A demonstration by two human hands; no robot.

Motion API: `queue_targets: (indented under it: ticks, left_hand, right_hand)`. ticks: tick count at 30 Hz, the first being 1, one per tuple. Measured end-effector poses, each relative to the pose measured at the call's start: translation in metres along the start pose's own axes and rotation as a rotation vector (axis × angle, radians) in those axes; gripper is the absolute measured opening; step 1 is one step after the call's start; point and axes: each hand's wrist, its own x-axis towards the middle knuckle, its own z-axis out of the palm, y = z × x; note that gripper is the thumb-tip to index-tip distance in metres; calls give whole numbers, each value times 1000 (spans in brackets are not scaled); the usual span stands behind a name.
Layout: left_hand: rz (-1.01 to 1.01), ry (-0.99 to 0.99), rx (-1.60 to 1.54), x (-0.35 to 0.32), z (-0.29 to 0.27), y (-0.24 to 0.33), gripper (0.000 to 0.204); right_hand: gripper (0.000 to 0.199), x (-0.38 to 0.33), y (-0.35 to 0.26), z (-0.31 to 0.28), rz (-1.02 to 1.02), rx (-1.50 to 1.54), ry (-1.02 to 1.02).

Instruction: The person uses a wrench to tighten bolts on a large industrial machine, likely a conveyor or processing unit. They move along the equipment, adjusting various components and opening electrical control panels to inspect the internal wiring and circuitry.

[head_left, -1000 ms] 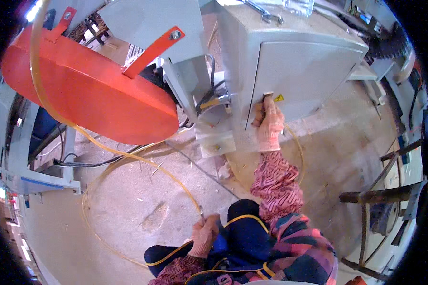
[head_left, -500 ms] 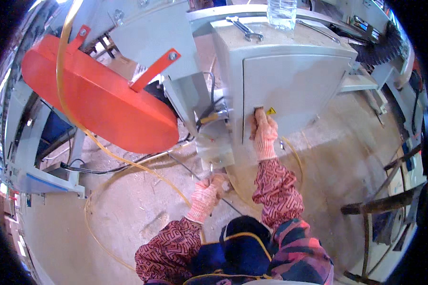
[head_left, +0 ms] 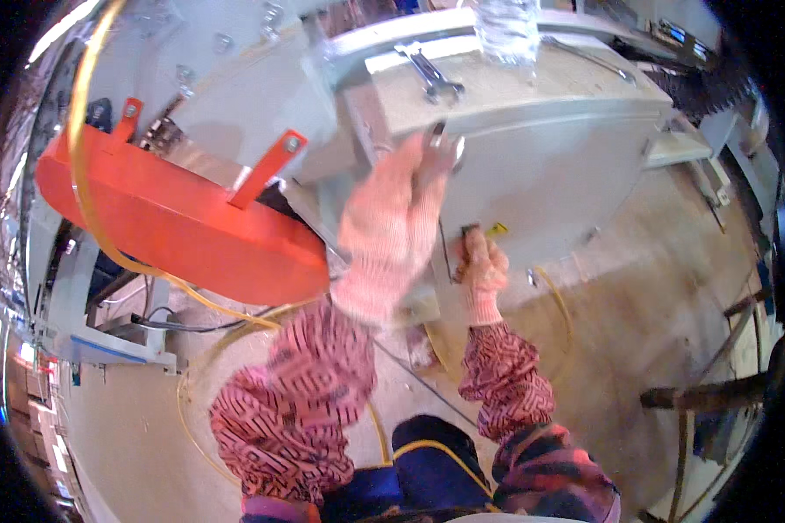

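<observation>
My left hand [head_left: 388, 222], in a pink knit glove, is raised in front of the grey metal cabinet [head_left: 532, 187]. Its fingers are closed on a forked metal tool [head_left: 447, 150], blurred by motion; only the tip shows, so its exact kind is unclear. My right hand [head_left: 483, 275], in the same kind of glove, reaches the left edge of the cabinet door. Its fingers are pinched at the dark door latch [head_left: 470, 230], beside a small yellow label [head_left: 497, 229]. The cabinet door looks shut.
On the cabinet top lie an open-end wrench [head_left: 431, 77] and a long metal rod-like tool [head_left: 584, 57], beside a clear plastic bottle [head_left: 507, 35]. A red guard [head_left: 183, 222] stands at left. A yellow hose [head_left: 83, 174] runs down to the floor. Dark metal bars [head_left: 706, 397] stand at right.
My left hand has risen from low near the floor to the front of the cabinet, with the forked metal tool now showing. My right hand stays at the latch. The view has shifted slightly.
</observation>
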Motion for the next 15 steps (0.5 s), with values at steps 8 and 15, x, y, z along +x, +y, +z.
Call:
queue_targets:
  ticks: [8,15]
  left_hand:
    - [325,-296,580,-11,34,-25,25]
    - [-14,-365,35,-72,58,-57,23]
  right_hand:
    - [23,-16,4,-2,201,-70,81]
    - [24,-2,0,-14,-445,-762,-76]
